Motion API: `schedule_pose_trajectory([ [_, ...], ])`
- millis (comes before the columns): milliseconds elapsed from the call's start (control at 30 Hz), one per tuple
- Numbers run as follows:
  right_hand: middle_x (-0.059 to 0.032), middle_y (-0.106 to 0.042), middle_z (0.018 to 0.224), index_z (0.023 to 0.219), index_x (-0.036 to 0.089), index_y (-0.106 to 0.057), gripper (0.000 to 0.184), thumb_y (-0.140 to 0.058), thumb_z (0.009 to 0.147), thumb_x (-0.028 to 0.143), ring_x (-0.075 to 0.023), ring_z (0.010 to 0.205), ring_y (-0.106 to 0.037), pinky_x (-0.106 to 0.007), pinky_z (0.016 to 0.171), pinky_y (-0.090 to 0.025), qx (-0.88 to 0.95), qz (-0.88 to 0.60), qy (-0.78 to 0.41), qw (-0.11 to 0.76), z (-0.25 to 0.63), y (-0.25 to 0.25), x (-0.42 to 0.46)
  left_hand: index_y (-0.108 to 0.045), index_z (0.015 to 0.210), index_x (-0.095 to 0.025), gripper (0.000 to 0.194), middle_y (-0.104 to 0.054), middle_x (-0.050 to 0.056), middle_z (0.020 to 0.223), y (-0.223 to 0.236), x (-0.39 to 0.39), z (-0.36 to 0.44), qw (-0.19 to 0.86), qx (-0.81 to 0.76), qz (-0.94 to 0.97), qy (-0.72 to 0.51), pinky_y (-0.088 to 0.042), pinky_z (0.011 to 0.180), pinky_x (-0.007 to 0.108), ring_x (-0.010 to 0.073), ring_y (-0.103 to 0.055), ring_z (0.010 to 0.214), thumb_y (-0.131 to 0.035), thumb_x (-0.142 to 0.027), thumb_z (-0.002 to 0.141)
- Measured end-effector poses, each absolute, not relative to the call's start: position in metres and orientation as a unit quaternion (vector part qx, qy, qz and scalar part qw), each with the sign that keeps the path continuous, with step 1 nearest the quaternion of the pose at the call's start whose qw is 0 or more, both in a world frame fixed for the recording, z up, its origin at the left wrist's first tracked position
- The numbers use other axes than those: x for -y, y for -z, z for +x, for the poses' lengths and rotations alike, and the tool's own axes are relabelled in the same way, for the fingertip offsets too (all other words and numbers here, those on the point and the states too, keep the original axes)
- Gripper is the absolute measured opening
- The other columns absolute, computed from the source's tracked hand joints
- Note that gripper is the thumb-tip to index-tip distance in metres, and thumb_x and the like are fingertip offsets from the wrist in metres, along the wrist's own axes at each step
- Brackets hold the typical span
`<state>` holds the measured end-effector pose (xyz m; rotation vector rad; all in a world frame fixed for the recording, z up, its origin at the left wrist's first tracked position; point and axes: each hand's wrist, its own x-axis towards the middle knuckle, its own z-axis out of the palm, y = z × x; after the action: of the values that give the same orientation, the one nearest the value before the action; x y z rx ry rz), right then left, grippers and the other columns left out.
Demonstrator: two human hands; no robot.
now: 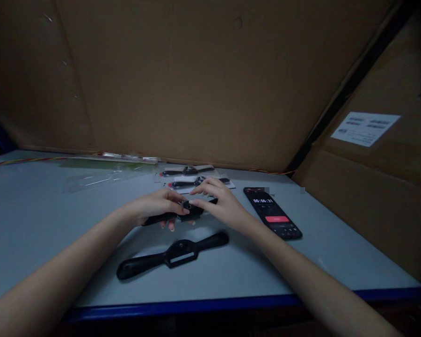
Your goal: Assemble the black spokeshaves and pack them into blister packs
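Caught in a two-handed grip

The left hand [157, 205] and the right hand [220, 204] meet over a black, two-handled spokeshave [193, 211], held out above the table near its far side. The left hand is closed around the tool's body and one long handle, with its fingertips curling out beneath. The right hand is bent and closed too, its fingers [205, 186] coming down over the other end and pinching it from above.

Below the hands, well clear of them, a second black spokeshave [171, 256] lies slantwise on a pale grey-blue table top [45, 234] with a dark blue edge strip [182, 306]. Beyond the fingers, two more black spokeshaves [198, 182] rest on white backing cards [224, 185], one behind the other.

To the right, a black smartphone [272, 213] lies face up, its screen showing a timer at about 00:06:31 above a red button [277, 219]. A clear plastic sleeve [101, 180] lies flat at back left, and a red-and-yellow wire [24, 161] runs along the back edge — all of it walled in by brown cardboard panels [196, 79], one bearing a white printed label [365, 128].
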<state>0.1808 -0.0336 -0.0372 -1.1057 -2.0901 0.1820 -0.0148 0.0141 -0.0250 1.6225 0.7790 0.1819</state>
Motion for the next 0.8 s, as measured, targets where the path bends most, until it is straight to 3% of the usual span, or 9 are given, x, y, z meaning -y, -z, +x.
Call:
schedule_pose_trajectory([
  [133, -0.0019, -0.060, 0.086, 0.087, 0.020, -0.064, 0.011, -0.055, 0.083, 0.027, -0.0138, 0.082, -0.054, -0.028, 0.075, -0.040, 0.808, -0.451, -0.121, 0.358, 0.1860, 0.0358, 0.0315, -0.064, 0.093, -0.015, 0.027, -0.069, 0.008, 0.096, 0.0255, -0.0143, -0.0146, 0.608, -0.330, 0.719, -0.073, -0.034, 0.036, 0.016, 0.0049, -0.054, 0.042, -0.061, -0.033, 0.073],
  [367, -0.0001, -0.063, 0.074, 0.082, 0.018, -0.065, 0.024, -0.047, 0.087, 0.033, -0.0111, 0.065, -0.053, -0.023, 0.059, -0.036, 0.809, -0.466, -0.229, 0.274, 0.1885, 0.0383, 0.0301, -0.062, 0.096, -0.014, 0.028, -0.069, 0.009, 0.095, 0.0243, -0.0119, -0.0140, 0.608, -0.340, 0.714, -0.070, -0.034, 0.035, 0.015, 0.0047, -0.054, 0.040, -0.060, -0.032, 0.075],
  [800, 0.0015, -0.061, 0.068, 0.075, 0.020, -0.062, 0.025, -0.048, 0.085, 0.039, -0.0112, 0.064, -0.052, -0.022, 0.057, -0.030, 0.789, -0.511, -0.204, 0.273, 0.1849, 0.0432, 0.0282, -0.063, 0.095, -0.012, 0.029, -0.069, 0.010, 0.095, 0.0232, -0.0099, -0.0140, 0.615, -0.336, 0.711, -0.056, -0.034, 0.032, 0.015, 0.0062, -0.055, 0.041, -0.060, -0.034, 0.075],
])
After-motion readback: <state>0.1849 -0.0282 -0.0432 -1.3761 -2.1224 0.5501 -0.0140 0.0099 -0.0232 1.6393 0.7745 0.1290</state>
